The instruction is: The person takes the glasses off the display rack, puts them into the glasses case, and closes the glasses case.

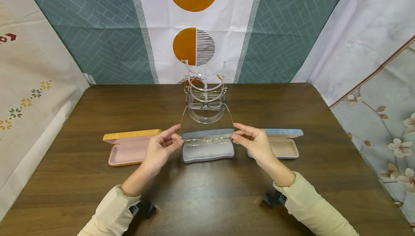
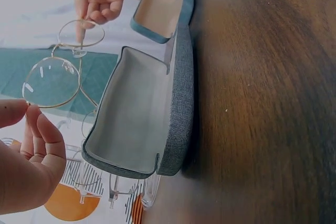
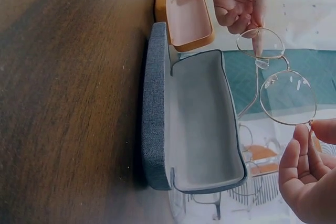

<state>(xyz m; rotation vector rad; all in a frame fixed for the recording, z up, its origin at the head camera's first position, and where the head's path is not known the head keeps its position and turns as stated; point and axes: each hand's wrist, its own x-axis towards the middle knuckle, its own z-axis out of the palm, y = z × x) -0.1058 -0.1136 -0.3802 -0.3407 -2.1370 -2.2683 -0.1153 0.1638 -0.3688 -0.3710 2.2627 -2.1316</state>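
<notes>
A pair of eyeglasses with thin gold rims and round clear lenses hangs in front of me, temples unfolded and pointing away. My left hand pinches its left end by the hinge between thumb and fingers. At the opposite end, my right hand pinches the frame the same way. Just below lies an open grey glasses case with a pale grey lining; both wrist views show its inside bare. The glasses overlap this case in the head view, and the wrist views show them raised above it.
To the left is an open yellow glasses case lined in pink. On the right lies an open blue case lined in beige. Behind stands a clear tiered display stand holding more glasses. Patterned cloths hang around the wooden table.
</notes>
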